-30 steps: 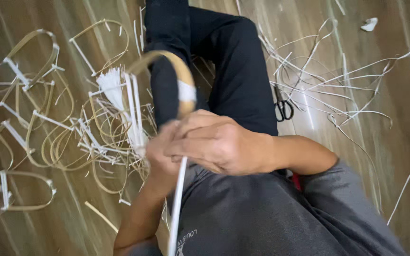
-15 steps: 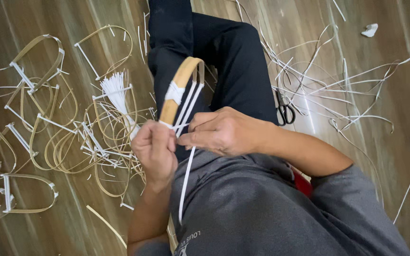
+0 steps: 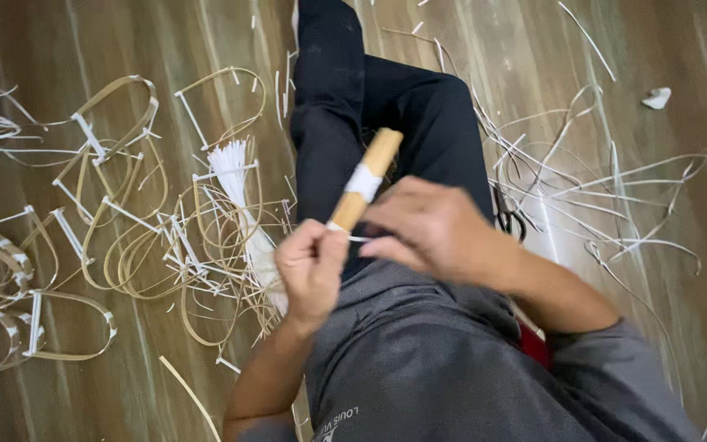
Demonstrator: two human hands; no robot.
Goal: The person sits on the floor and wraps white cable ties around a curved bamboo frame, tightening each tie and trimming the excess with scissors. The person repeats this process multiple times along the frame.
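Left hand (image 3: 311,266) clamped on tan bamboo strip bundle with white binding (image 3: 366,180) slanting toward upper right, right hand (image 3: 431,229) pinching thin white strip (image 3: 357,238) beside it at centre frame.

Left hand (image 3: 311,266) gripping tan cane strip (image 3: 366,178), right hand (image 3: 429,227) alongside, scattered loops (image 3: 116,245) on floor

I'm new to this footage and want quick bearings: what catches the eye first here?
At centre, the left hand grips the lower end of a tan cane bundle bound with a white band, while the right hand pinches beside it. Bent cane loops with white ties litter the wooden floor at left; loose white strips sprawl at right.
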